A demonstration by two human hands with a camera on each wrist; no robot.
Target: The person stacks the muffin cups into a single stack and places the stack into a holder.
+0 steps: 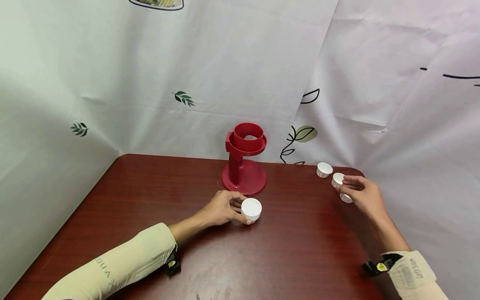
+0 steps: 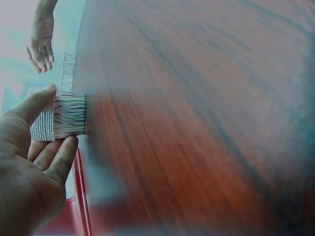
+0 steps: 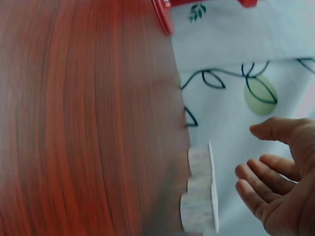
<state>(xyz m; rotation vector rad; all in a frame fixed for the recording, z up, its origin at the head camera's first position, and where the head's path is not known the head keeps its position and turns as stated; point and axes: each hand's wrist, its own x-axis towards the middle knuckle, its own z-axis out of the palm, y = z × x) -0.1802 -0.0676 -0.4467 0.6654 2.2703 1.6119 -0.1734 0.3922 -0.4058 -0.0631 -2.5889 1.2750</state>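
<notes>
My left hand (image 1: 225, 208) grips a stack of white paper baking cups (image 1: 251, 209) between thumb and fingers, just in front of the red stand. In the left wrist view, the stack (image 2: 69, 115) shows many nested rims and a streaked pattern on its side. My right hand (image 1: 361, 195) hovers at the table's right side by several single white paper cups, such as the rearmost cup (image 1: 324, 170) and the nearest cup (image 1: 346, 198). In the right wrist view, its relaxed fingers hold nothing and stay apart from the row of cups (image 3: 199, 211).
A red stand (image 1: 247, 179) with a round base, a post and a ring-shaped holder on top is at the table's back middle. White printed cloth (image 1: 243, 62) hangs behind and beside the dark wooden table (image 1: 300, 250). The single cups are near the back right corner.
</notes>
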